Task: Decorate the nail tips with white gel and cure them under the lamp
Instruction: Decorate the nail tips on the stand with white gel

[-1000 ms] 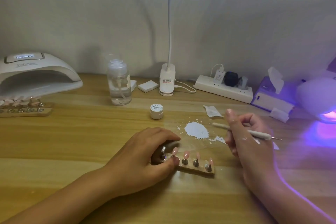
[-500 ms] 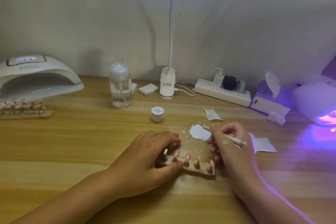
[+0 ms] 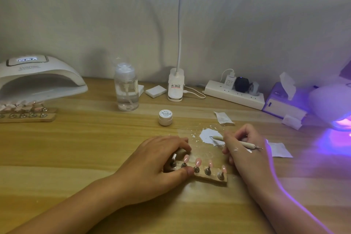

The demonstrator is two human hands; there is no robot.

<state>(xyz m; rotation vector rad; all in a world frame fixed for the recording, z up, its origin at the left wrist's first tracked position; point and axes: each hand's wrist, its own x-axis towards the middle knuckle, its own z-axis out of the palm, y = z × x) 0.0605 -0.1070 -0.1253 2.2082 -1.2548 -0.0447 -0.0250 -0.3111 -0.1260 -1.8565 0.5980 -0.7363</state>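
Tabletop (image 3: 95,148): right hand (image 3: 247,157)'s tool (image 3: 249,145) tip now touches the white gel (image 3: 205,136).

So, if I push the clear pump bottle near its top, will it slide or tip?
Probably tip: the pump bottle is tall for its base. The liquid visible inside likely adds weight low down, so a low push might instead slide it on the smooth table.

Bare table (image 3: 76,148) lies open left of the nail stand (image 3: 205,174); gel jar (image 3: 165,117) and bottle (image 3: 126,89) stand behind.
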